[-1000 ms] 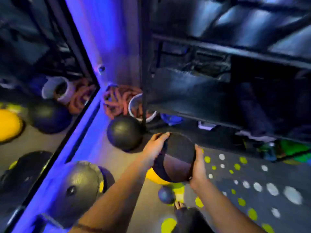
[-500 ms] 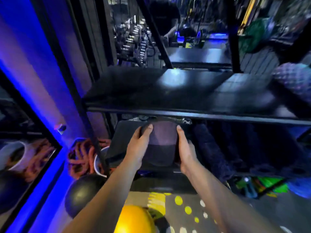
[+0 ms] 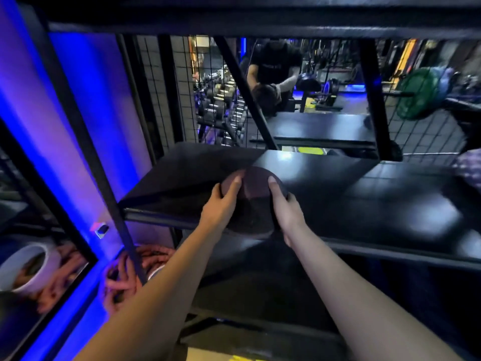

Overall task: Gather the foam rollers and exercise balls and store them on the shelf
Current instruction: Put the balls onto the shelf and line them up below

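A: Held between both palms: dark ball (image 3: 253, 201), left hand (image 3: 221, 207) on one flank, right hand (image 3: 287, 209) on the other, fingers pressed flat along the curve.

B: And under the grip?

A: Black shelf board (image 3: 390, 204), front edge just below the ball. Touching or just above, impossible to tell.

B: Left of the grip?

A: Black upright post (image 3: 86, 142), blue-lit wall (image 3: 65, 113) beyond. Lower down, orange rope coils (image 3: 122, 282) beside a white bucket (image 3: 156, 272).

B: Past the fingertips?

A: Wire mesh (image 3: 182, 82), dumbbell racks (image 3: 218, 105), a person in black (image 3: 276, 71) bent over.
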Available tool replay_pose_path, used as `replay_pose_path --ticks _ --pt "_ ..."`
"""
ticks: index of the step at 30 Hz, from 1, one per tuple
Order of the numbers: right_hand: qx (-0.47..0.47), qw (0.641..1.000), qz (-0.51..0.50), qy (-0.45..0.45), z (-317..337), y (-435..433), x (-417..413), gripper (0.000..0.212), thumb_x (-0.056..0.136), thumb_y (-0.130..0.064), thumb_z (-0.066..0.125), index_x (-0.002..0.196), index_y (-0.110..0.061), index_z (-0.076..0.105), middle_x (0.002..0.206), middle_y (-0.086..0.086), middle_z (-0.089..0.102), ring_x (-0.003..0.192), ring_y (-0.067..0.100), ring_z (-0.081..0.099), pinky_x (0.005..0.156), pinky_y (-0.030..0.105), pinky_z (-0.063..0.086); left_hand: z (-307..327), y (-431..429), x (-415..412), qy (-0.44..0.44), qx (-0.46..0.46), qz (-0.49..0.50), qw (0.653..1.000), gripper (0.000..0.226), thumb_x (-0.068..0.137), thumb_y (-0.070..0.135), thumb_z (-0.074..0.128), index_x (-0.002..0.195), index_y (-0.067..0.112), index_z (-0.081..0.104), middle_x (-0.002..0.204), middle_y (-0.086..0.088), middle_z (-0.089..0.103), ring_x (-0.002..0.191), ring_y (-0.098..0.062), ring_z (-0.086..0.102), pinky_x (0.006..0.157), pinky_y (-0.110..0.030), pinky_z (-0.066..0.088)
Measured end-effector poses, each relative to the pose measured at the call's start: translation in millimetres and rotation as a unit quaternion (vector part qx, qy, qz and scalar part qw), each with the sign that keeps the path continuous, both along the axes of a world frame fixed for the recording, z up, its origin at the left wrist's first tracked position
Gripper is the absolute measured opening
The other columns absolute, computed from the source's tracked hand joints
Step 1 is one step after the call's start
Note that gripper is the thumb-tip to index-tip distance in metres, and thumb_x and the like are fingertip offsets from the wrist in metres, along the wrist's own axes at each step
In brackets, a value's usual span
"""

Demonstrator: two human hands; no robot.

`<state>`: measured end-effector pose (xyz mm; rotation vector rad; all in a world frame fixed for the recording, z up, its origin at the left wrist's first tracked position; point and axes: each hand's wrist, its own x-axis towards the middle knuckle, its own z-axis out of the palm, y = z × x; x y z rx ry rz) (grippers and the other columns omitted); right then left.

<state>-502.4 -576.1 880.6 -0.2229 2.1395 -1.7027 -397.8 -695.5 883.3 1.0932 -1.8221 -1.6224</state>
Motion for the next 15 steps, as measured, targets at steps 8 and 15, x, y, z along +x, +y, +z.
replay_pose_path --ticks 8,15 --pt "0.016 0.998 -0.001 0.059 -17 -16 -33 0.094 0.08 -0.085 0.049 0.158 -0.041 0.022 0.161 0.003 0.034 0.148 0.032 0.02 0.121 0.049 0.022 -12 -18 -29 -0.053 -0.125 -0.039 0.99 0.093 0.074 0.092 0.047 0.154 0.056 0.014 0.158 -0.007 0.038 0.147 -0.037 0.027 0.12 -0.053 0.028" --pt "-0.048 0.975 0.058 0.209 -37 -39 -59 0.076 0.09 -0.071 0.053 0.156 -0.044 0.026 0.164 -0.009 0.027 0.152 0.011 0.024 0.125 0.045 0.025 -20 -36 -51 -0.022 -0.204 -0.033 0.978 0.069 0.089 0.077 0.045 0.151 0.059 0.021 0.159 0.0 0.034 0.149 -0.026 0.026 0.121 -0.049 0.025"
